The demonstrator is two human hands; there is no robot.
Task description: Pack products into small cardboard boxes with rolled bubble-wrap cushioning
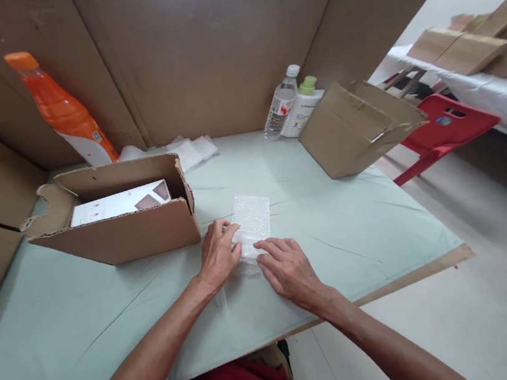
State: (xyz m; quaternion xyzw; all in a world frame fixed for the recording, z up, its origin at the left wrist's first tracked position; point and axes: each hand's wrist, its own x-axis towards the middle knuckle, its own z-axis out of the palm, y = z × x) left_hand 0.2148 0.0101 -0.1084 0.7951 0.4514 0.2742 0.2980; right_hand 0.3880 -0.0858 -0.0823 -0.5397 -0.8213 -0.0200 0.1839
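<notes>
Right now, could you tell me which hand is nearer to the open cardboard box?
Left. The left hand lies just beside the open cardboard box; the right hand is farther away.
</notes>
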